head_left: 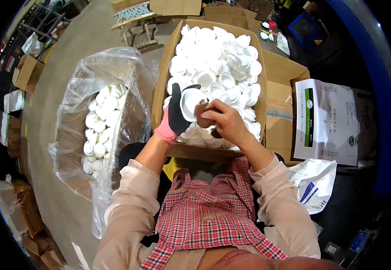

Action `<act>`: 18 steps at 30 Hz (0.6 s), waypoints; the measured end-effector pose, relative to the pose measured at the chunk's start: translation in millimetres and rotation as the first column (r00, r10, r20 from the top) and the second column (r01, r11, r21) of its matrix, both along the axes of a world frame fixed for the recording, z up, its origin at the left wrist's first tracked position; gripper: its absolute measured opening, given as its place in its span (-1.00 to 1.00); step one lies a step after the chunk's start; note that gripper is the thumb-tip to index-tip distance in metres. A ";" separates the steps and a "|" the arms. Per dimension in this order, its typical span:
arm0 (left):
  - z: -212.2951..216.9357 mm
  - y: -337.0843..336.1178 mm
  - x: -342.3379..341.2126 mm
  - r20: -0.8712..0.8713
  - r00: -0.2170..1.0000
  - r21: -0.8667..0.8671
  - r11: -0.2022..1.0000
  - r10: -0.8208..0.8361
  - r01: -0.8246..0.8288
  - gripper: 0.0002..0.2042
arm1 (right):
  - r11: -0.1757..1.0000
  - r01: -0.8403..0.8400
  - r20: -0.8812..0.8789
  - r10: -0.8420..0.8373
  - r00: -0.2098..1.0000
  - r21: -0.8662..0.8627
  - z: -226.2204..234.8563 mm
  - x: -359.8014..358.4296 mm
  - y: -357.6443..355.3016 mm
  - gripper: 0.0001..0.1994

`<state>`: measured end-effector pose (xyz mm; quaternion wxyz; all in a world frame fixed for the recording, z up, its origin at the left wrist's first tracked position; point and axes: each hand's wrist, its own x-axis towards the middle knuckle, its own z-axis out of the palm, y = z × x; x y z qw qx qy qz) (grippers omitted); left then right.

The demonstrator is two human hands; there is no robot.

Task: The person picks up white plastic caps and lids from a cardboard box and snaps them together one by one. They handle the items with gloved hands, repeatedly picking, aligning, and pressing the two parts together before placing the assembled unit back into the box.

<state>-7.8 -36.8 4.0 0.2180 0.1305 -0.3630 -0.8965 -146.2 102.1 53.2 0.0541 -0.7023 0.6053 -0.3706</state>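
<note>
My left hand [173,118], in a black and pink glove, holds a round white plastic cap [191,104] with its wide face turned up. At the cap's right edge, my bare right hand [224,119] has its fingers drawn together. Something brown shows at those fingertips; whether it is a covering or a small piece, I cannot tell. Both hands are over the near part of a cardboard box [163,67] heaped with similar white caps [209,51].
Left of the box stands a container lined with clear plastic [71,112], holding white round pieces [101,130]. On the right are an opened cardboard flap [278,130], a white printed carton [328,121] and a crumpled white bag [317,182]. A wooden stand [141,36] is beyond.
</note>
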 end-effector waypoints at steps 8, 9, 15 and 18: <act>18.2 35.3 -10.4 0.078 0.995 -0.162 0.984 -0.054 0.066 -0.49 | 0.964 0.057 -0.019 -0.064 0.998 -0.261 2.1 9.6 0.4 -0.59; 21.8 36.1 -12.7 0.003 0.996 -0.099 0.991 -0.089 0.088 -0.62 | 0.966 0.115 -0.008 -0.120 0.993 -0.232 -1.0 6.3 1.5 -0.58; 21.4 23.1 0.6 -0.022 0.912 -0.697 0.648 0.409 -0.307 -0.68 | 0.952 0.203 0.194 -0.249 0.949 0.229 -13.7 -7.0 -2.7 -0.57; 16.1 -7.1 12.9 -0.038 0.837 -0.778 0.510 0.545 -0.368 -0.58 | 0.915 0.137 0.153 -0.208 0.966 0.380 -49.6 -13.5 -4.2 -0.65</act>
